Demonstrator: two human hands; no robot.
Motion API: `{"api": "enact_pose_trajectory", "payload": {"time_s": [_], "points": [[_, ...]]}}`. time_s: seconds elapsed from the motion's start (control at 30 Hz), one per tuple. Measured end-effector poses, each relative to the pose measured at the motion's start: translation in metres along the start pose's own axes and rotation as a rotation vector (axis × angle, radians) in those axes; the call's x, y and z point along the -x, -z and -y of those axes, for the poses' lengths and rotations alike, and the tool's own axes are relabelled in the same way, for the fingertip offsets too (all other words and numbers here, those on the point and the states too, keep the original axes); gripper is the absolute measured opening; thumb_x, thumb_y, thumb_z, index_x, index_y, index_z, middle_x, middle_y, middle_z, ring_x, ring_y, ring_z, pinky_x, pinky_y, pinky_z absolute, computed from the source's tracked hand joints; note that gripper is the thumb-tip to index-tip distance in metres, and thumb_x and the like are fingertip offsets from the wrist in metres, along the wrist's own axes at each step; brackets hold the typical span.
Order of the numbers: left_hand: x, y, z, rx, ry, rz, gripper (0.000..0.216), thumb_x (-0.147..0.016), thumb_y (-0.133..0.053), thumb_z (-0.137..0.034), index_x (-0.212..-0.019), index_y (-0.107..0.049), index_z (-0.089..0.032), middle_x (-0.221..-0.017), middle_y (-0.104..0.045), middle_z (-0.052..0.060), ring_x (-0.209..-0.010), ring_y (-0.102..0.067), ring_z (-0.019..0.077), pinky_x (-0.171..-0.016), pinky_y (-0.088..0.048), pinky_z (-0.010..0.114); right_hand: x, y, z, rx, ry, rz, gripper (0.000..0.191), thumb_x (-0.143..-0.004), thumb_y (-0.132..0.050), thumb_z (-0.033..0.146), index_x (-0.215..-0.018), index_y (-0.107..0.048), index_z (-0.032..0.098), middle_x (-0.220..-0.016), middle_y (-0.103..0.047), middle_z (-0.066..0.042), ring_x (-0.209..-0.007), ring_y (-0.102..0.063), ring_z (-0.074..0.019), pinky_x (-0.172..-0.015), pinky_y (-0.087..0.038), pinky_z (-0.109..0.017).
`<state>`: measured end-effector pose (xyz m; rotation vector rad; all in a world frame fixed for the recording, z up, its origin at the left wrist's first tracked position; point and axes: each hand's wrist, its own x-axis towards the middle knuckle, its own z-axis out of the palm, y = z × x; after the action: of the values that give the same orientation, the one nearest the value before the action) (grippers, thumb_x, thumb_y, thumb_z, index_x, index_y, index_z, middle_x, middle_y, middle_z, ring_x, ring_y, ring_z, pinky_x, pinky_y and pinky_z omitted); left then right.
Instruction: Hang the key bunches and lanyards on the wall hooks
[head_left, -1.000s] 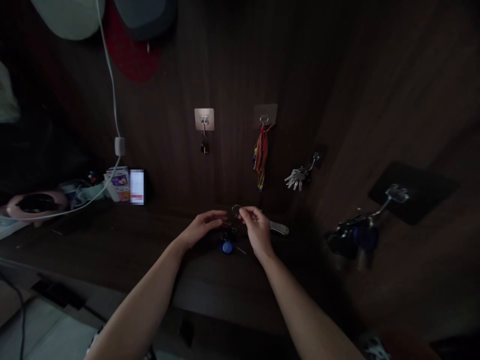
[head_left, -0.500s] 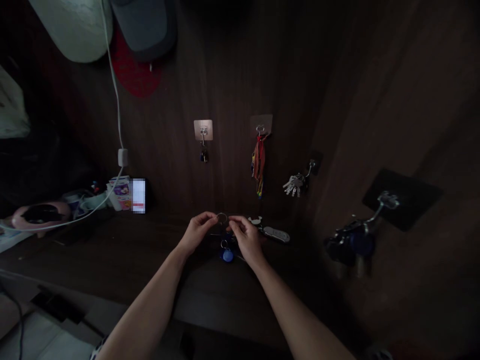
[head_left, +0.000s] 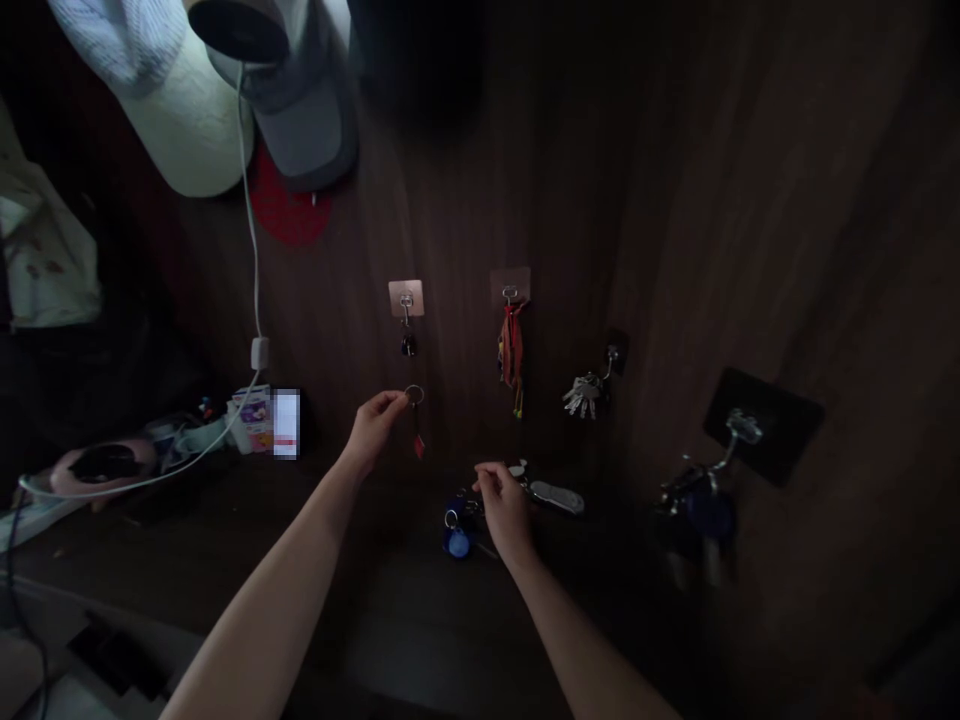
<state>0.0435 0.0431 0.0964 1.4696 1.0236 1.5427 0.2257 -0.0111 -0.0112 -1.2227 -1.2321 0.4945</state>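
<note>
My left hand (head_left: pixel 373 424) is raised in front of the dark wood wall and pinches a metal key ring (head_left: pixel 414 395) from which a small red tag (head_left: pixel 418 446) hangs. It is just below the left wall hook (head_left: pixel 406 299), which carries a small dark fob (head_left: pixel 407 345). My right hand (head_left: pixel 501 503) is lower, over the dark shelf, its fingers curled and pinched by a key bunch with a blue round fob (head_left: pixel 456 540). What those fingers grip is too dark to name.
A second hook (head_left: pixel 510 288) holds red and coloured cords, a third a silver key bunch (head_left: pixel 586 391), and a black hook plate (head_left: pixel 761 425) on the right wall holds dark keys. A white key fob (head_left: pixel 556 495) lies on the shelf. Caps (head_left: pixel 187 110), a white cable and clutter are at left.
My left hand took the ring from between both hands and lifted it up and left toward the left hook. My right hand dropped to the shelf. The view tilted upward.
</note>
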Motion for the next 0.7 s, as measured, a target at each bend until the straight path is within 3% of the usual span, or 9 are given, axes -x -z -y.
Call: {"api": "enact_pose_trajectory", "payload": {"time_s": [0.37,0.53,0.7], "points": [[-0.058,-0.007,-0.042,-0.031,-0.211,-0.155,0.038,-0.059,-0.068,-0.047,-0.075,-0.066,-0.013,-0.071,-0.064,0.001,-0.069,-0.054,0.0117,-0.068,-0.041,0.023,0.0,0.0,-0.001,-0.005,0.033,-0.023,0.028,-0.081,-0.044,0.042,-0.08,-0.062,0.02,-0.062,-0.064,-0.002,-0.062,-0.062,-0.0191,-0.06,-0.044,-0.027],[-0.082,-0.011,-0.053,0.019,-0.192,-0.189,0.033,-0.059,-0.069,-0.041,-0.075,-0.066,-0.012,-0.068,-0.064,0.001,-0.067,-0.057,0.0121,-0.067,-0.042,0.024,-0.001,-0.001,-0.004,-0.011,0.007,0.001,0.027,-0.081,-0.044,0.04,-0.082,-0.061,0.02,-0.062,-0.064,-0.003,-0.064,-0.062,-0.0194,-0.061,-0.044,-0.027],[-0.099,-0.012,-0.055,0.01,-0.05,-0.222,0.021,-0.061,-0.067,-0.031,-0.069,-0.065,-0.012,-0.063,-0.064,0.002,-0.062,-0.058,0.0117,-0.061,-0.043,0.023,-0.001,0.0,-0.004,0.005,0.018,-0.008,0.027,-0.081,-0.044,0.039,-0.081,-0.062,0.019,-0.063,-0.064,-0.003,-0.064,-0.062,-0.0193,-0.063,-0.044,-0.028]]}}
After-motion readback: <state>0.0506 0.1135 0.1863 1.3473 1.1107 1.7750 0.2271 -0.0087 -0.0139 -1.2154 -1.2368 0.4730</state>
